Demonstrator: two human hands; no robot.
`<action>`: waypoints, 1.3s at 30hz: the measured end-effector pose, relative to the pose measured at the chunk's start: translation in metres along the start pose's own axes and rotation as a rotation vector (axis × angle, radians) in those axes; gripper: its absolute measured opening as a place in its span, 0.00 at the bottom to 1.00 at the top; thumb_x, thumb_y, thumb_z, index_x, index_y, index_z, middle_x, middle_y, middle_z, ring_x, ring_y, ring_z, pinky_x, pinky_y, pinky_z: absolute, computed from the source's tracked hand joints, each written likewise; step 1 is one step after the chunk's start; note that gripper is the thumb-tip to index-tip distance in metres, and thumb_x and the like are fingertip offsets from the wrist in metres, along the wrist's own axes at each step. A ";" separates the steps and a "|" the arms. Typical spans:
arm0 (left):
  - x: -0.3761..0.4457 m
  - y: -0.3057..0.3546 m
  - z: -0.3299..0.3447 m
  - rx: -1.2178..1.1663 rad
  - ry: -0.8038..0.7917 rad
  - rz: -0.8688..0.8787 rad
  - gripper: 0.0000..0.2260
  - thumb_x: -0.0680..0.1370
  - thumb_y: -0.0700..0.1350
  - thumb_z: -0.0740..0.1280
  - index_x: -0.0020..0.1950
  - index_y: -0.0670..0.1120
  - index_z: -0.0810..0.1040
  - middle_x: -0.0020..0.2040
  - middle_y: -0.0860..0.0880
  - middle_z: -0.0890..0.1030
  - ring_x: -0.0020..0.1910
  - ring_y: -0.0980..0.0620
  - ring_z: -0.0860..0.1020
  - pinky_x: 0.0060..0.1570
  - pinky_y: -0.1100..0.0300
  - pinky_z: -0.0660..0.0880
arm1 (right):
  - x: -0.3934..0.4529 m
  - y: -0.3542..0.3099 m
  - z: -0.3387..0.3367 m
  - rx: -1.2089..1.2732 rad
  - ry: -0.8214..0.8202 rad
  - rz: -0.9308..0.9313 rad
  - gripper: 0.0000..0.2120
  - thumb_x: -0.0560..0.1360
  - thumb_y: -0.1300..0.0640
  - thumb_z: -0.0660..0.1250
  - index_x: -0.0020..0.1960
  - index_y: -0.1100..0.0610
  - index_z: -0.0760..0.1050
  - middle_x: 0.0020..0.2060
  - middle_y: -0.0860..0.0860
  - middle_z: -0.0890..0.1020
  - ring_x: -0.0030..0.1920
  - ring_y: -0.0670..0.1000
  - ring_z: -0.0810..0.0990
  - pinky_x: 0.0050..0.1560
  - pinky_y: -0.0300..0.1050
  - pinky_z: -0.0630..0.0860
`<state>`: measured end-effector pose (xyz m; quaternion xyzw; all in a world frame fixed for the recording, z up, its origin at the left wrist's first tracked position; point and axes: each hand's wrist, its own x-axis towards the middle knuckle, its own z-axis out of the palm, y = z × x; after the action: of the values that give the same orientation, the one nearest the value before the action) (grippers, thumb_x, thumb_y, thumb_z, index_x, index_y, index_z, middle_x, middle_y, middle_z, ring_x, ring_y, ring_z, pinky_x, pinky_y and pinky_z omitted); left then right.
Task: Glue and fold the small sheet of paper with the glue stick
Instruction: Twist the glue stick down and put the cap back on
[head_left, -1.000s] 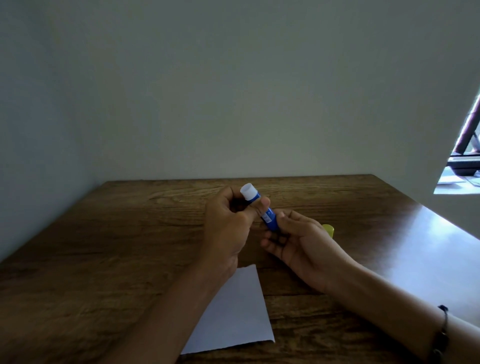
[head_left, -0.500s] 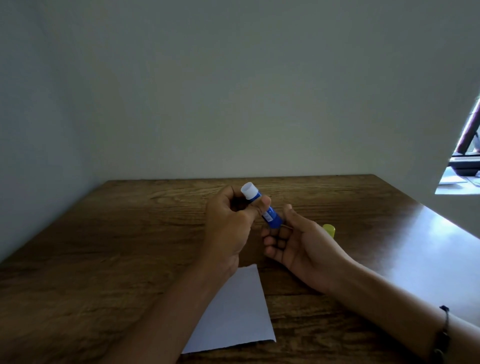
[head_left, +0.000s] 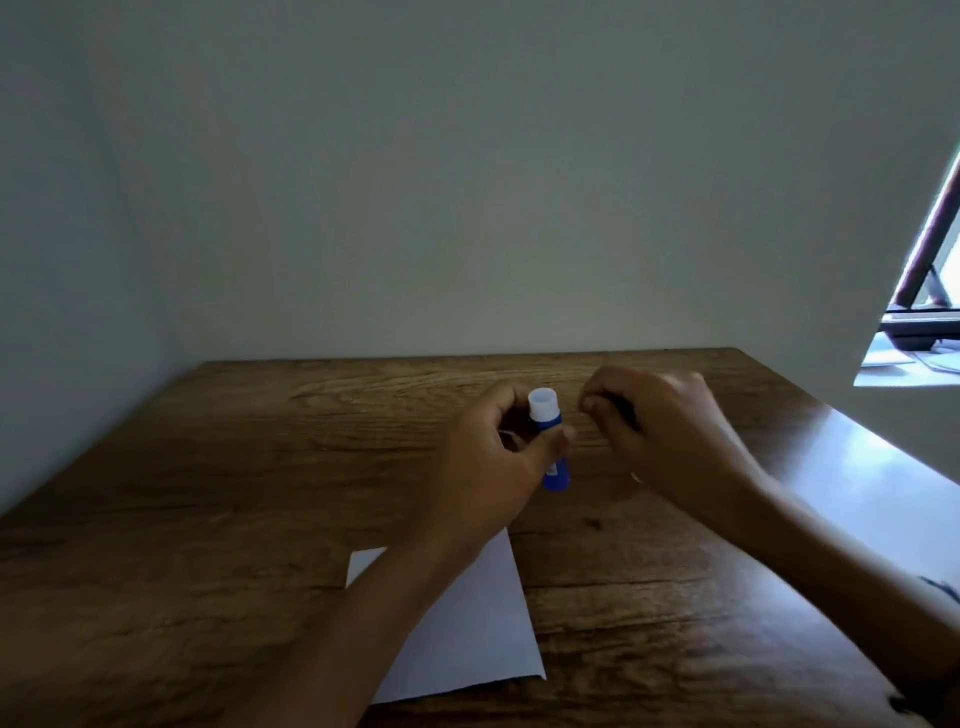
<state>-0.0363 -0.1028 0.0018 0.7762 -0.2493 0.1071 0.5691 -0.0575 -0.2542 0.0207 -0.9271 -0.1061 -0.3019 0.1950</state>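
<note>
A blue glue stick (head_left: 546, 419) with its white tip uncovered stands nearly upright above the wooden table (head_left: 249, 467). My left hand (head_left: 488, 467) is shut around its middle, and the blue base pokes out below my thumb. My right hand (head_left: 667, 434) hovers just right of the tip, blurred, with fingers curled in and a small gap to the stick. Nothing shows inside it. The small white sheet of paper (head_left: 467, 629) lies flat near the table's front edge, partly under my left forearm.
A plain wall rises behind the table's far edge and along the left side. At the far right a bright opening (head_left: 919, 332) shows another surface with papers. Glare falls on the table's right edge.
My right hand let go of the stick's base and rose to the right of the tip, covering the yellow cap on the table. The stick now stands more upright.
</note>
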 end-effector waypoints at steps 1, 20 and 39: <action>0.000 0.000 0.001 0.018 -0.010 0.005 0.07 0.71 0.45 0.70 0.45 0.53 0.74 0.39 0.58 0.77 0.39 0.59 0.75 0.38 0.69 0.70 | 0.003 0.005 -0.006 -0.092 0.007 -0.015 0.07 0.75 0.61 0.64 0.40 0.55 0.78 0.27 0.43 0.74 0.26 0.39 0.71 0.27 0.28 0.63; -0.002 -0.006 0.006 0.124 -0.048 0.073 0.18 0.72 0.47 0.69 0.60 0.47 0.74 0.41 0.61 0.73 0.38 0.60 0.73 0.39 0.70 0.69 | 0.002 0.031 -0.006 -0.309 -0.484 0.171 0.11 0.71 0.65 0.65 0.52 0.56 0.78 0.44 0.48 0.71 0.45 0.49 0.72 0.43 0.39 0.67; -0.003 -0.007 0.009 0.184 -0.073 0.146 0.14 0.69 0.46 0.72 0.53 0.45 0.79 0.36 0.62 0.73 0.35 0.63 0.72 0.39 0.77 0.69 | -0.002 -0.015 -0.032 0.213 -0.077 -0.096 0.12 0.71 0.67 0.68 0.46 0.51 0.80 0.45 0.45 0.80 0.44 0.46 0.79 0.45 0.42 0.75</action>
<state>-0.0363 -0.1089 -0.0081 0.8083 -0.3151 0.1422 0.4767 -0.0804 -0.2549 0.0474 -0.9059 -0.1895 -0.2619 0.2734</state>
